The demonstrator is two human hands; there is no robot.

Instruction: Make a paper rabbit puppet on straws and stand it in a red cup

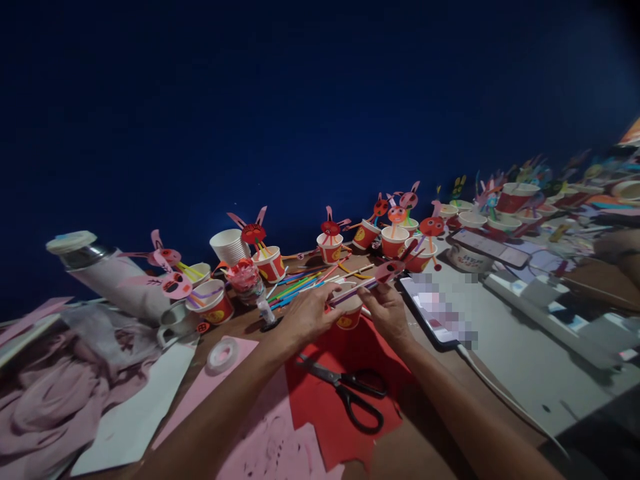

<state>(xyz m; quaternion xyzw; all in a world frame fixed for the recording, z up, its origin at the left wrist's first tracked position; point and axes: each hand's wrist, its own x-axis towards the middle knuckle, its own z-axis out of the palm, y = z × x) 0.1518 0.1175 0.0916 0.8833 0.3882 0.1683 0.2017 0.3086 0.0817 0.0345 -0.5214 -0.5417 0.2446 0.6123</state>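
Observation:
Both hands are over a red and white paper cup (349, 319) near the middle. My left hand (317, 308) has its fingers closed on the lower end of a pair of purple sticks (356, 289). My right hand (389, 312) pinches the same sticks near a pink and red paper rabbit head (389, 269), which leans up to the right. Black-handled scissors (345, 385) lie partly open on red paper (320, 407) below the hands. Behind the left hand is a pile of coloured sticks (300, 285).
Rabbit-figure cups, such as one at the left (213, 303), stand along the blue wall. A phone (434, 312) with a white cable lies right of my right hand. A tape roll (222, 355) rests on pink paper. A large flask (117, 277) leans at the left, near a mug (177, 321).

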